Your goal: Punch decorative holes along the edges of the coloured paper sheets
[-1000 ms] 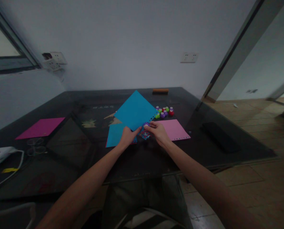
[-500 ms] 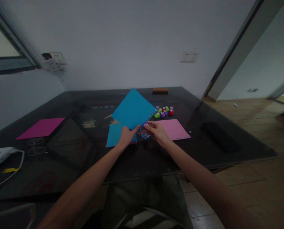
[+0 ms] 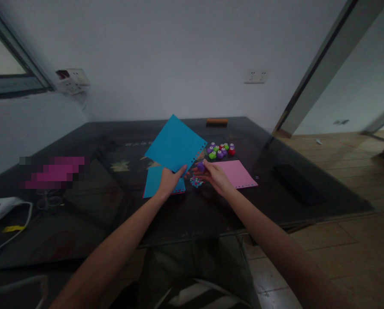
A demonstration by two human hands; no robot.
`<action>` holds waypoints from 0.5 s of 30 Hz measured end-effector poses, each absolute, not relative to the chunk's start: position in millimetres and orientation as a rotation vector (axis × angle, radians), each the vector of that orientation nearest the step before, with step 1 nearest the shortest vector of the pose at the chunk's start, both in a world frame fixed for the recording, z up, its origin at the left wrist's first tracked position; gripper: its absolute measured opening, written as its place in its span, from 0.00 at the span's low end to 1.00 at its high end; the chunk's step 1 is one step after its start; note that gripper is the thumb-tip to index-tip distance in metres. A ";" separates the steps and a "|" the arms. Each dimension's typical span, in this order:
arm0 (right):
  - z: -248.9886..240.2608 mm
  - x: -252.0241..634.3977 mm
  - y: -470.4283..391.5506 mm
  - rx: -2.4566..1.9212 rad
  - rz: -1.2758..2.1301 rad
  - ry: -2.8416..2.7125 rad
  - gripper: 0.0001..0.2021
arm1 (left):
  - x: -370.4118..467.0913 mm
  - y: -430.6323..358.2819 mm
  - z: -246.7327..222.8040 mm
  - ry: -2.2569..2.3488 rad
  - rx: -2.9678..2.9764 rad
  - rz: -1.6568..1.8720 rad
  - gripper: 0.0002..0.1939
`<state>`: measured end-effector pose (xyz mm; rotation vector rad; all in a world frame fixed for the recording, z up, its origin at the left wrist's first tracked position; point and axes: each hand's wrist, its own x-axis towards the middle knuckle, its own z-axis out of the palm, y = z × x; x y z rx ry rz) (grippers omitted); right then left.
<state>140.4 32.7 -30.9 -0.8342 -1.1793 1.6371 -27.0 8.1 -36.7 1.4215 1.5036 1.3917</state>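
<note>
My left hand point(image 3: 172, 178) pinches the lower corner of a blue paper sheet point(image 3: 176, 143), holding it raised and tilted. Small holes run along the sheet's right edge. In my right hand point(image 3: 214, 174), between thumb and fingers, is a small purple craft punch point(image 3: 201, 166), apart from the sheet. Below and between my hands lies a little heap of blue and red paper bits point(image 3: 196, 181). A blue stack of paper point(image 3: 153, 182) with a punched edge rests under my left hand. Beside my right hand is a pink sheet point(image 3: 237, 174), holes along its near edge.
Several purple, green and red craft punches point(image 3: 220, 151) stand grouped behind the pink sheet. A brown roll point(image 3: 217, 122) lies near the wall. On the right is a black case point(image 3: 298, 184). To the left are a magenta sheet point(image 3: 55, 173), glasses point(image 3: 50, 199) and a white corded device point(image 3: 1, 209).
The purple craft punch has come off the blue sheet's edge and moved slightly right with my right hand. My left hand has shifted the sheet up and left.
</note>
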 end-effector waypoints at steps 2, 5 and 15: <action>-30.9 141.9 33.8 -0.838 1.643 -1.176 0.17 | -27.0 8.2 -36.6 1.519 1.414 1.387 0.14; -31.5 144.5 35.7 -0.829 1.647 -1.181 0.18 | -26.5 8.0 -36.1 1.513 1.402 1.386 0.13; -34.2 146.9 42.0 -0.921 1.426 -1.442 0.20 | -27.9 9.1 -39.0 1.499 1.443 1.385 0.15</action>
